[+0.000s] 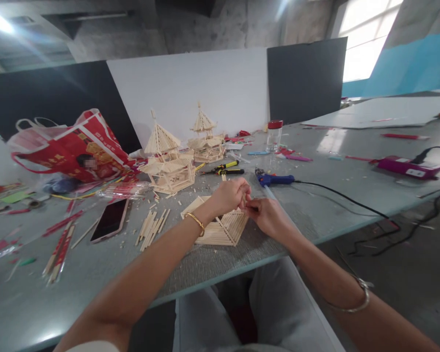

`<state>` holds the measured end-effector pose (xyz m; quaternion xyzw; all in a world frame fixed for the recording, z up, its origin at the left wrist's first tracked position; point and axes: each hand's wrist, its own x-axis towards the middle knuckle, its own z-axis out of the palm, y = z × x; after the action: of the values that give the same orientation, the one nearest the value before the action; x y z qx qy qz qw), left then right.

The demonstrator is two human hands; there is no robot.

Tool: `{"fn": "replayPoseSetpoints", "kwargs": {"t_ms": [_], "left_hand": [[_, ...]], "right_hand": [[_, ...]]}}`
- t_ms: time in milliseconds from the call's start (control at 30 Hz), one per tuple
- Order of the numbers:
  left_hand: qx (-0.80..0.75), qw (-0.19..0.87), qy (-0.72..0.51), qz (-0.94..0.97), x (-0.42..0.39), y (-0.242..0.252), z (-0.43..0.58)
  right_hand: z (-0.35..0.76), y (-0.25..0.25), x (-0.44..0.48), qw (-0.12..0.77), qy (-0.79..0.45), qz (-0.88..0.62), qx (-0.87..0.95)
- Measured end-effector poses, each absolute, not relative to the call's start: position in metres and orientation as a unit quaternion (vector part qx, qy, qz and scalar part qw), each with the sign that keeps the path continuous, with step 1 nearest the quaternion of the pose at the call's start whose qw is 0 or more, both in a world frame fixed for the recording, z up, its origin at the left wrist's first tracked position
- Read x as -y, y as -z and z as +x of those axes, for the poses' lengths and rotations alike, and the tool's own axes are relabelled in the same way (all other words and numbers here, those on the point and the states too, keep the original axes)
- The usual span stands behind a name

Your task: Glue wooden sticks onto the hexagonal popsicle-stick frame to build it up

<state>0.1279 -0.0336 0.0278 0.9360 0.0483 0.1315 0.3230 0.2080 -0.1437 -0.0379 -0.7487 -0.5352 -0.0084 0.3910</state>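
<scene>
A flat, many-sided panel of pale wooden sticks [220,234] lies near the table's front edge, with an opening about its middle. Over its right part my left hand [231,196] is closed, fingertips pinched together. Close against it, my right hand [269,215] is also closed in a pinch. Something small and pale shows between the fingertips, too small to name. Left of the panel rests a loose group of short wooden sticks [153,229]. Beyond the hands lie a blue glue gun [276,179] and yellow-and-black pliers [225,168].
Two stick-built pagoda models [168,168] stand at the back. A phone [111,220], wrapped sticks [60,252] and a red bag [77,149] are on the left. Toward the back stands a red-lidded jar [275,137]. The glue gun's black cord [346,195] runs off the right edge.
</scene>
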Motion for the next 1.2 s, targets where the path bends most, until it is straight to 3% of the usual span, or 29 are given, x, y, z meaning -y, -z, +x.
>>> {"fn": "replayPoseSetpoints", "kwargs": {"t_ms": [233,567,1200], "left_hand": [[-0.04,0.276,-0.154,0.948,0.036,-0.025,0.128],[-0.044,0.335,-0.185,0.923,0.032,-0.015,0.13],[-0.065,0.184,-0.219,0.956,0.037,-0.012,0.135]], "right_hand": [[0.21,0.037,0.143,0.397,0.006,-0.753,0.525],[0.21,0.037,0.143,0.397,0.002,-0.751,0.528],[0.212,0.034,0.143,0.397,-0.035,-0.77,0.498]]}}
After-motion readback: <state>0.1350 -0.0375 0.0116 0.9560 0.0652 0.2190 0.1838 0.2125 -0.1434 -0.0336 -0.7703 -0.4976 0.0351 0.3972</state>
